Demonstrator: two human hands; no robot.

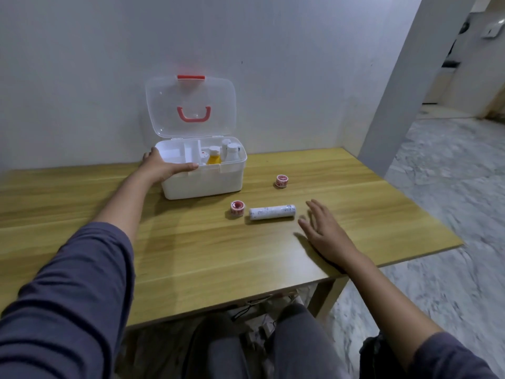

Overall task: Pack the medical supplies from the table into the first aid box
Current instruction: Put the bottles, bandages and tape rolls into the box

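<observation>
Bandage roll (272, 212) lies on the table (191, 247) just beside my right hand (325, 233), fingers spread and empty. My left hand (161, 166) grips the first aid box (203, 181) rim (lid up). Next: close around the roll.

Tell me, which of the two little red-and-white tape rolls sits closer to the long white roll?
The tape roll just left of the long white bandage roll, in front of the box. The other tape roll sits apart, farther back.
</observation>
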